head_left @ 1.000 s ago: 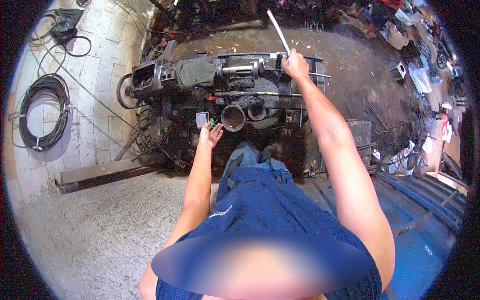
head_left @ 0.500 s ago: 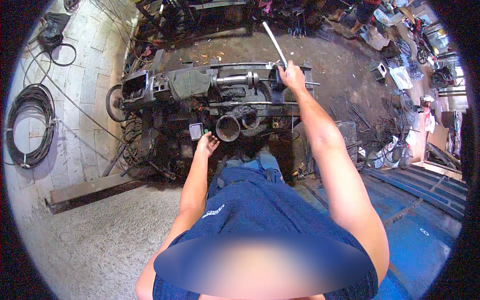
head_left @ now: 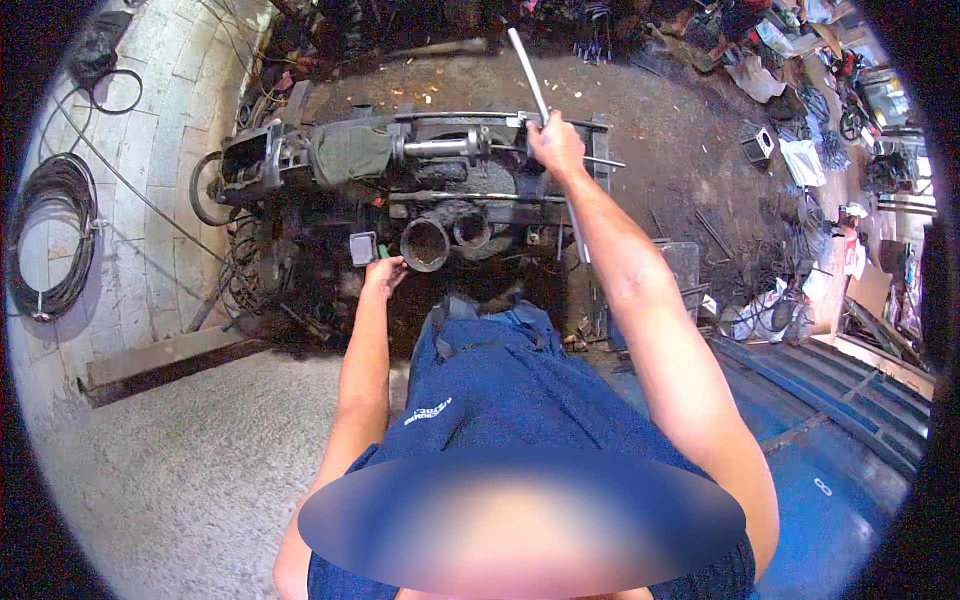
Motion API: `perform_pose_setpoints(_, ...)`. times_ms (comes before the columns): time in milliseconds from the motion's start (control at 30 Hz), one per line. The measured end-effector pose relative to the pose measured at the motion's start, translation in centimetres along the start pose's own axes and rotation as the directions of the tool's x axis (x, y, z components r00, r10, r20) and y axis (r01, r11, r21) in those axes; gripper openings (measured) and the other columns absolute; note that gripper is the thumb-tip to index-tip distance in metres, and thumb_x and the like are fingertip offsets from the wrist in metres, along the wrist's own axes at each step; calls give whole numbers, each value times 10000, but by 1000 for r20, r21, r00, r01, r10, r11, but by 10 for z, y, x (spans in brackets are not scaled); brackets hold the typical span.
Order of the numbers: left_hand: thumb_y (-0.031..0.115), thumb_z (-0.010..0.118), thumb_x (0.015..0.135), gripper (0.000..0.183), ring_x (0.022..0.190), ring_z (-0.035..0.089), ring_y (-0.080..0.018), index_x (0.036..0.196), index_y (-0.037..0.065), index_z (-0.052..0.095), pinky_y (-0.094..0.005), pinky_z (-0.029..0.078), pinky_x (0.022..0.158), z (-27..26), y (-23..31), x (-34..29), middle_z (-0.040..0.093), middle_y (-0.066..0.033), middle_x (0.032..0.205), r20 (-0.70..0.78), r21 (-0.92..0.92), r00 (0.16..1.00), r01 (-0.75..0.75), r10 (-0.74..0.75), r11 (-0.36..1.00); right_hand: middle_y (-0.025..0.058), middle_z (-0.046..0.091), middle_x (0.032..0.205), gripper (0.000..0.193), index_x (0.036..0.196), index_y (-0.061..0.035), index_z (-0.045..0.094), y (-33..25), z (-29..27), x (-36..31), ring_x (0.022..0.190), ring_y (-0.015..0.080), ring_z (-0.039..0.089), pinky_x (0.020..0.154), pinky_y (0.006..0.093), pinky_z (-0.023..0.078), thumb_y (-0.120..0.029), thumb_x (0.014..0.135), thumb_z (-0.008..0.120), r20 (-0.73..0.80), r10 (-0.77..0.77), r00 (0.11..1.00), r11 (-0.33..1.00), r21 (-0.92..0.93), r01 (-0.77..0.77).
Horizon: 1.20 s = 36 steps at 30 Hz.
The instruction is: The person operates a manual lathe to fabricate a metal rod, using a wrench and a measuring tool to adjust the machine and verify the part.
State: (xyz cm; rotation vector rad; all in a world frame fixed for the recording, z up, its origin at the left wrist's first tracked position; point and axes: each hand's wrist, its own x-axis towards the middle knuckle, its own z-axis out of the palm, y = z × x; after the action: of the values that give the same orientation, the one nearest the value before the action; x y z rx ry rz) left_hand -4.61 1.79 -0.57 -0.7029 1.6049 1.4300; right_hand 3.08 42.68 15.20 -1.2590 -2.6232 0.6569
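Observation:
In front of me stands a dark, greasy machine with a bright metal shaft (head_left: 440, 146) lying across it. My right hand (head_left: 558, 143) is wrapped round a long, pale metal bar (head_left: 527, 70) at the machine's right end. The bar slants up and left from my fist; another bar (head_left: 580, 235) shows below it, beside the forearm. Left of the machine's round, open metal cup (head_left: 425, 245), my left hand (head_left: 384, 274) has its fingers curled at a small green handle (head_left: 385, 252). That handle sits beside a grey box (head_left: 363, 248). My fingers partly hide their hold on it.
A dark cloth (head_left: 350, 152) covers the machine's left middle. Two long rails (head_left: 460, 198) run along the bed. A coil of black cable (head_left: 55, 235) lies at far left, a beam (head_left: 170, 362) near left. Scrap and white bags (head_left: 800, 162) litter the right side.
The view has shifted, so the machine and both hands appear farther left and slightly higher. The bar in my right hand has tilted a little more upright; my left hand stays beside the green handle.

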Motion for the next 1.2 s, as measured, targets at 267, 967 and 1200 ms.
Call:
perform_pose_setpoints(267, 66, 658, 784, 79, 661, 612, -174, 822, 41, 593, -331, 542, 717, 18, -7, -12, 633, -67, 755, -121, 11, 987, -104, 104, 995, 218, 648, 843, 415, 976, 15, 516, 12, -4, 1, 812, 390, 640, 726, 480, 513, -367, 828, 581, 19, -65, 998, 996, 63, 63)
perform_pose_setpoints(967, 225, 501, 922, 539, 841, 635, -198, 1407, 228, 265, -427, 452, 805, 0, -1, -4, 635, -43, 987, -56, -16, 998, -17, 16, 1000, 215, 643, 855, 352, 990, 3, 507, 15, 1, 2, 813, 388, 638, 709, 488, 514, -288, 810, 595, -17, -102, 995, 995, 10, 102)
perform_pose_setpoints(1200, 254, 533, 915, 442, 780, 639, -174, 1334, 226, 395, -389, 465, 770, -4, -2, -8, 649, -34, 922, -60, -72, 997, -51, 46, 996, 221, 644, 868, 350, 992, 14, 509, 7, 0, 2, 844, 389, 632, 747, 484, 498, -275, 818, 599, 25, -54, 998, 999, 2, 54)
